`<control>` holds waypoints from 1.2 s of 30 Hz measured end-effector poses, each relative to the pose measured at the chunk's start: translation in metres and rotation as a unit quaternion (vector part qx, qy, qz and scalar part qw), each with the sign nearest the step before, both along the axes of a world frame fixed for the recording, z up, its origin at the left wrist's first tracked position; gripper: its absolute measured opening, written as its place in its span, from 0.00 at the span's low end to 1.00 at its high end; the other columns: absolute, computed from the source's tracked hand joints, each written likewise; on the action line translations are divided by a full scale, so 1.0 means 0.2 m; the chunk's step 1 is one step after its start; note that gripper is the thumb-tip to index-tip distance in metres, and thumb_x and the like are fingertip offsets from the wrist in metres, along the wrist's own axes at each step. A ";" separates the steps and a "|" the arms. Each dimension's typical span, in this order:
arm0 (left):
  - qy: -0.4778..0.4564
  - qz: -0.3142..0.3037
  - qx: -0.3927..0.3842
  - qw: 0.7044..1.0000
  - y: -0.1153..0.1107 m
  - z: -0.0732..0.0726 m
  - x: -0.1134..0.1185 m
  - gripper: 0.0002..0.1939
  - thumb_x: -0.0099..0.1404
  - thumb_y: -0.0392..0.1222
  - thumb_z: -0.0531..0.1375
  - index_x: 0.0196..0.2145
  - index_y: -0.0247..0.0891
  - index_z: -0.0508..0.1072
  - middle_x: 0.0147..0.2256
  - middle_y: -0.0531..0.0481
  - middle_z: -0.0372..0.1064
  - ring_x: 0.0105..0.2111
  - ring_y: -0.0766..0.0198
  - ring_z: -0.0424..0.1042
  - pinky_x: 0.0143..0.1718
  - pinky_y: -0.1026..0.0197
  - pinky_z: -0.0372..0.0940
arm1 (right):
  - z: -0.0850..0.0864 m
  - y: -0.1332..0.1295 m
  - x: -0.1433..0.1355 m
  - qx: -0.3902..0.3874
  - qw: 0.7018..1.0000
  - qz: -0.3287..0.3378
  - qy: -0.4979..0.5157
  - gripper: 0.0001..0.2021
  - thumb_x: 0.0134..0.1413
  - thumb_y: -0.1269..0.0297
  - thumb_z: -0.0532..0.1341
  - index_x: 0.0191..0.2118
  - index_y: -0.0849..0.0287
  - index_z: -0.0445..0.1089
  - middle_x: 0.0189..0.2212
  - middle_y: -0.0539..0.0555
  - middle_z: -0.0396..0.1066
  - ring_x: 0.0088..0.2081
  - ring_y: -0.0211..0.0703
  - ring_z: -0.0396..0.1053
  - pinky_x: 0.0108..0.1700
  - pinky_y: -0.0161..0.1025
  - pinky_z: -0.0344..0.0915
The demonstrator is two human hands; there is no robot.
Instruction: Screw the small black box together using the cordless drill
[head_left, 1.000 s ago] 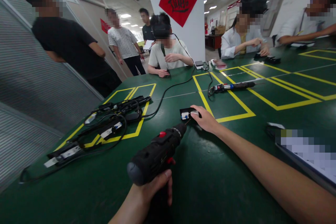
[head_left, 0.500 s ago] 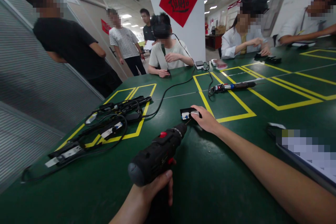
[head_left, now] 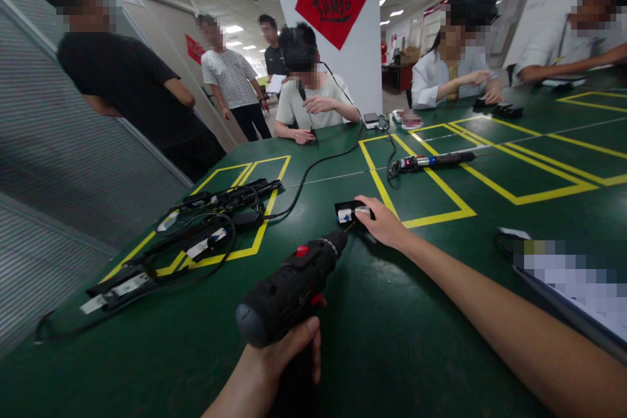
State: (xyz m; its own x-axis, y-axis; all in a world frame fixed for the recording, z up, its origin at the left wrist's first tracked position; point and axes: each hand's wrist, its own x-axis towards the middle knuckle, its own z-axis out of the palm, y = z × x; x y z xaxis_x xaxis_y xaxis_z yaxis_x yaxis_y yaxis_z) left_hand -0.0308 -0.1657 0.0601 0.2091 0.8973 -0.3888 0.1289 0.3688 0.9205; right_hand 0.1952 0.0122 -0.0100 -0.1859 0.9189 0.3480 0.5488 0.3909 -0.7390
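In the middle of the head view my left hand (head_left: 294, 343) is wrapped round the grip of a black cordless drill (head_left: 289, 287) with red buttons. The drill points away from me, and its thin bit reaches close to a small black part with a white label or block and a bit of blue (head_left: 345, 215). Whether the bit touches that part I cannot tell. My right hand (head_left: 379, 221) is closed on the right end of the small black part, which rests at the tabletop; the fingers cover some of it.
The green table (head_left: 401, 339) carries yellow tape outlines. Black cabled devices (head_left: 210, 235) lie at left, and a corded electric screwdriver (head_left: 435, 161) lies beyond my right hand. A dark-edged object (head_left: 563, 294), partly blurred, is at right. Several people (head_left: 313, 98) are around the table.
Both hands, the drill and the small black part hold nearly the same places. The whole view has shifted very slightly.
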 end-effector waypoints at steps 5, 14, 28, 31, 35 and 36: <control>-0.017 0.002 -0.006 1.000 0.00 0.01 0.00 0.20 0.60 0.51 0.56 0.44 0.34 0.66 0.21 0.53 0.66 0.20 0.62 0.66 0.24 0.58 0.61 | 0.00 0.00 0.00 0.000 1.000 0.002 0.001 0.20 0.58 0.59 0.51 0.55 0.56 0.59 0.46 0.56 0.64 0.47 0.43 0.63 0.49 0.41 0.58; -0.008 -0.017 -0.010 1.000 0.01 -0.01 -0.01 0.17 0.61 0.52 0.55 0.37 0.34 0.69 0.22 0.52 0.66 0.21 0.61 0.67 0.25 0.57 0.61 | 0.01 0.00 0.00 -0.003 1.000 0.003 0.001 0.20 0.58 0.59 0.51 0.56 0.55 0.59 0.47 0.57 0.63 0.47 0.44 0.63 0.48 0.41 0.59; -0.009 0.002 -0.002 1.000 0.00 -0.01 0.00 0.20 0.60 0.51 0.56 0.44 0.33 0.66 0.21 0.52 0.67 0.19 0.62 0.66 0.24 0.58 0.61 | 0.00 0.00 0.00 0.004 1.000 0.001 0.001 0.20 0.58 0.59 0.51 0.55 0.56 0.60 0.46 0.57 0.64 0.47 0.44 0.63 0.49 0.41 0.58; -0.005 -0.005 -0.007 1.000 0.00 -0.01 -0.01 0.17 0.60 0.52 0.56 0.36 0.34 0.69 0.22 0.51 0.66 0.20 0.62 0.66 0.24 0.58 0.61 | 0.00 0.00 0.00 0.004 1.000 0.003 0.003 0.20 0.58 0.59 0.51 0.55 0.56 0.60 0.47 0.57 0.64 0.47 0.44 0.63 0.49 0.41 0.58; 0.005 -0.025 0.005 1.000 0.01 -0.01 -0.01 0.16 0.61 0.52 0.54 0.31 0.34 0.68 0.22 0.50 0.66 0.21 0.61 0.67 0.25 0.57 0.61 | 0.00 0.00 0.00 -0.002 1.000 0.002 0.001 0.20 0.58 0.59 0.51 0.55 0.56 0.59 0.47 0.57 0.64 0.47 0.44 0.63 0.49 0.41 0.58; 0.004 -0.025 0.008 1.000 0.01 -0.01 -0.01 0.16 0.62 0.52 0.54 0.33 0.34 0.68 0.22 0.51 0.66 0.20 0.61 0.67 0.25 0.57 0.61 | 0.00 0.00 0.00 -0.002 1.000 0.002 0.000 0.20 0.58 0.59 0.51 0.55 0.56 0.59 0.47 0.57 0.64 0.47 0.44 0.63 0.49 0.41 0.58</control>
State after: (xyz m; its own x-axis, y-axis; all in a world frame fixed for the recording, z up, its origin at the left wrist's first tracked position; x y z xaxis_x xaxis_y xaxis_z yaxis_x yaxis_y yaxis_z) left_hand -0.0336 -0.1641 0.0588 0.2507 0.8920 -0.3762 0.1539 0.3469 0.9252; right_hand 0.1952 0.0125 -0.0099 -0.1892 0.9198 0.3439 0.5479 0.3895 -0.7403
